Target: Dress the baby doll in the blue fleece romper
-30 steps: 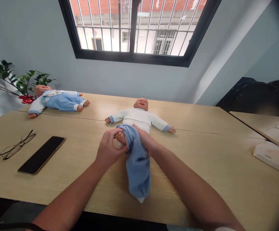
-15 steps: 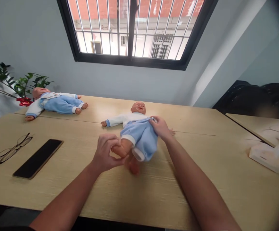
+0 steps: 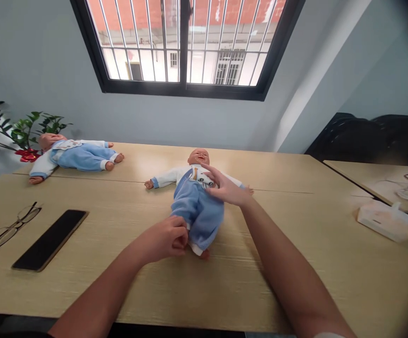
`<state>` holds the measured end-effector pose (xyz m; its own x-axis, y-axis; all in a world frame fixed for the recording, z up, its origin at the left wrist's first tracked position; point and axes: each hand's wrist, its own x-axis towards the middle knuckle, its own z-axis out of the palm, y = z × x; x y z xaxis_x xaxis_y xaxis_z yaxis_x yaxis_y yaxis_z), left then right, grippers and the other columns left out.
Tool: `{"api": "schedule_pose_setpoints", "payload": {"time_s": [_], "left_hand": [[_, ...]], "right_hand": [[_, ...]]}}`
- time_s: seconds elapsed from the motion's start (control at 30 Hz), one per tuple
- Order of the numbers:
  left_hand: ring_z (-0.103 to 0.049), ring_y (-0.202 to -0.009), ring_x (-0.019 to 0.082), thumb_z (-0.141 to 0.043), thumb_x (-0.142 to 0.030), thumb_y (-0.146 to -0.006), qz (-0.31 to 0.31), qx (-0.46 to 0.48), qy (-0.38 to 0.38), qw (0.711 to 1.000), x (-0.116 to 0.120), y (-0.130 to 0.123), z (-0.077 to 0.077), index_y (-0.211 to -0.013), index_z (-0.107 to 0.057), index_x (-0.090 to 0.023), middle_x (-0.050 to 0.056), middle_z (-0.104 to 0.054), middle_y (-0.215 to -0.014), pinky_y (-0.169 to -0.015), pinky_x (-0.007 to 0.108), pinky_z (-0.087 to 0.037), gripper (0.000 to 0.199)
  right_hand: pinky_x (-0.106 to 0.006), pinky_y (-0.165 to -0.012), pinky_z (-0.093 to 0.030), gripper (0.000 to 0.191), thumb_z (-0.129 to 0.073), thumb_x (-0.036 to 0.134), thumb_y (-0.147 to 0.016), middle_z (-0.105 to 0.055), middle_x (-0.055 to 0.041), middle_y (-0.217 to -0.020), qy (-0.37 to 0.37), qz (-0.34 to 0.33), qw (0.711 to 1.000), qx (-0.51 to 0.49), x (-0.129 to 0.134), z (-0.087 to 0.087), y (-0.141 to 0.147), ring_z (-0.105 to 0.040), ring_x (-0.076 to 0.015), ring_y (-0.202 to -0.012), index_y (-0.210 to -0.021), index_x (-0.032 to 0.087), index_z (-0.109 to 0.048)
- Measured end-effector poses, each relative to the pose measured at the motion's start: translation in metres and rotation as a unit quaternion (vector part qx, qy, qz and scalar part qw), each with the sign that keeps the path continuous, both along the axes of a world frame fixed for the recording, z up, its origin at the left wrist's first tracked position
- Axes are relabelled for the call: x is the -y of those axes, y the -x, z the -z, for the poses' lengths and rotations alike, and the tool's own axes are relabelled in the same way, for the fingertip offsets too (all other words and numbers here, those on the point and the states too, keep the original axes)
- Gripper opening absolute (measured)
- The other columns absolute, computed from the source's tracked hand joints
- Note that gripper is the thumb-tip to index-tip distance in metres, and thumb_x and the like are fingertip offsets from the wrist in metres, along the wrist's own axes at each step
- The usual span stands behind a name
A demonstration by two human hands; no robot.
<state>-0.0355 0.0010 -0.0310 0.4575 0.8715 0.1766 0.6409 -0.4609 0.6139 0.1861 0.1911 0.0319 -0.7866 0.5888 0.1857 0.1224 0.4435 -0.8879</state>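
Observation:
A baby doll [image 3: 197, 206] in a white top and blue trousers lies on its back on the table, head away from me and arms spread. My left hand [image 3: 170, 237] is curled closed at the doll's lower leg on the left, hiding that foot. The other foot shows below its white cuff. Across the doll's chest lies my right hand [image 3: 223, 184], thumb and fingers apart, partly covering the printed picture on the top.
On the wooden table [image 3: 147, 291] a second, similar doll [image 3: 80, 157] lies at the far left, beside a potted plant [image 3: 24, 126]. Glasses [image 3: 12, 227] and a black phone [image 3: 51, 239] lie nearer on the left. A white tissue pack [image 3: 385, 220] sits at the right.
The raised leg has come down and the doll's legs now lie straighter on the table. My right hand has gone from pinching the clothing to resting on the chest, where the print now shows.

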Motion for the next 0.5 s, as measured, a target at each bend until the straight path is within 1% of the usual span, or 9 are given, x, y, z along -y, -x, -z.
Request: {"api": "schedule_pose_setpoints", "payload": {"time_s": [0.07,0.1,0.13,0.2,0.27,0.33,0.4,0.47,0.5], "left_hand": [[-0.058,-0.081,0.014,-0.085,-0.014,-0.074,-0.007,-0.010,0.043,0.999,0.000,-0.003,0.002,-0.082,-0.067,-0.020,0.000,-0.059,-0.096,-0.068,0.026,-0.047,0.020],[-0.057,-0.079,0.014,-0.084,-0.013,-0.074,-0.010,-0.011,0.055,0.998,0.000,-0.004,0.002,-0.082,-0.068,-0.020,0.000,-0.058,-0.094,-0.067,0.026,-0.046,0.019],[-0.057,-0.078,0.014,-0.083,-0.012,-0.074,-0.012,-0.010,0.059,0.998,0.000,-0.005,0.002,-0.082,-0.068,-0.020,0.000,-0.057,-0.093,-0.066,0.026,-0.045,0.018],[-0.057,-0.079,0.014,-0.083,-0.013,-0.074,-0.009,0.002,0.058,0.998,0.002,-0.005,0.000,-0.083,-0.070,-0.020,0.000,-0.058,-0.093,-0.066,0.026,-0.045,0.017],[-0.058,-0.078,0.013,-0.084,-0.018,-0.077,0.010,0.024,0.067,0.997,0.004,-0.004,-0.002,-0.083,-0.071,-0.020,0.000,-0.059,-0.094,-0.066,0.025,-0.046,0.014],[-0.059,-0.076,0.013,-0.080,-0.027,-0.084,0.022,0.048,0.055,0.997,0.003,-0.002,-0.005,-0.083,-0.071,-0.020,0.001,-0.061,-0.096,-0.066,0.025,-0.048,0.012],[-0.061,-0.083,0.015,-0.074,-0.035,-0.091,0.002,0.065,-0.020,0.998,-0.004,-0.001,-0.011,-0.084,-0.070,-0.020,0.003,-0.062,-0.099,-0.075,0.028,-0.051,0.017],[-0.063,-0.100,0.021,-0.071,-0.039,-0.094,-0.050,0.085,-0.134,0.986,-0.019,-0.001,-0.020,-0.094,-0.069,-0.021,0.006,-0.064,-0.107,-0.091,0.035,-0.051,0.018],[-0.061,-0.112,0.024,-0.072,-0.041,-0.093,-0.082,0.097,-0.184,0.975,-0.030,-0.002,-0.027,-0.104,-0.068,-0.022,0.008,-0.064,-0.114,-0.099,0.039,-0.049,0.022]], "right_hand": [[-0.039,-0.096,-0.052,0.101,-0.078,0.039,-0.077,-0.055,-0.0143,-0.151,-0.045,0.035,0.988,0.141,-0.002,-0.005,-0.012,-0.061,-0.0298,-0.123,-0.164,0.026,-0.028],[-0.039,-0.092,-0.053,0.103,-0.081,0.039,-0.074,-0.061,-0.0153,-0.145,-0.059,0.058,0.974,0.210,-0.004,-0.007,-0.019,-0.064,-0.0310,-0.115,-0.163,0.024,-0.031],[-0.039,-0.086,-0.053,0.099,-0.081,0.038,-0.073,-0.067,-0.0150,-0.134,-0.067,0.077,0.958,0.266,-0.006,-0.008,-0.025,-0.067,-0.0306,-0.106,-0.161,0.022,-0.038],[-0.036,-0.075,-0.051,0.078,-0.077,0.035,-0.076,-0.075,-0.0101,-0.107,-0.076,0.096,0.941,0.314,-0.011,-0.012,-0.036,-0.067,-0.0265,-0.087,-0.149,0.019,-0.055],[-0.033,-0.070,-0.048,0.053,-0.071,0.034,-0.081,-0.074,-0.0054,-0.091,-0.083,0.096,0.951,0.282,-0.014,-0.016,-0.043,-0.063,-0.0222,-0.078,-0.132,0.020,-0.068],[-0.032,-0.071,-0.048,0.035,-0.068,0.036,-0.085,-0.072,-0.0046,-0.091,-0.075,0.086,0.975,0.190,-0.013,-0.020,-0.043,-0.062,-0.0199,-0.080,-0.115,0.020,-0.073],[-0.031,-0.075,-0.048,0.026,-0.068,0.036,-0.086,-0.071,-0.0045,-0.097,-0.040,0.056,0.994,0.081,-0.009,-0.023,-0.039,-0.062,-0.0183,-0.085,-0.107,0.020,-0.071],[-0.029,-0.076,-0.048,0.026,-0.069,0.032,-0.085,-0.069,-0.0039,-0.102,0.006,0.014,1.000,-0.005,0.000,-0.026,-0.031,-0.062,-0.0168,-0.088,-0.108,0.020,-0.066],[-0.028,-0.075,-0.048,0.029,-0.069,0.030,-0.085,-0.068,-0.0032,-0.103,0.020,-0.008,0.999,-0.030,0.005,-0.028,-0.027,-0.062,-0.0162,-0.089,-0.112,0.021,-0.064]]}}
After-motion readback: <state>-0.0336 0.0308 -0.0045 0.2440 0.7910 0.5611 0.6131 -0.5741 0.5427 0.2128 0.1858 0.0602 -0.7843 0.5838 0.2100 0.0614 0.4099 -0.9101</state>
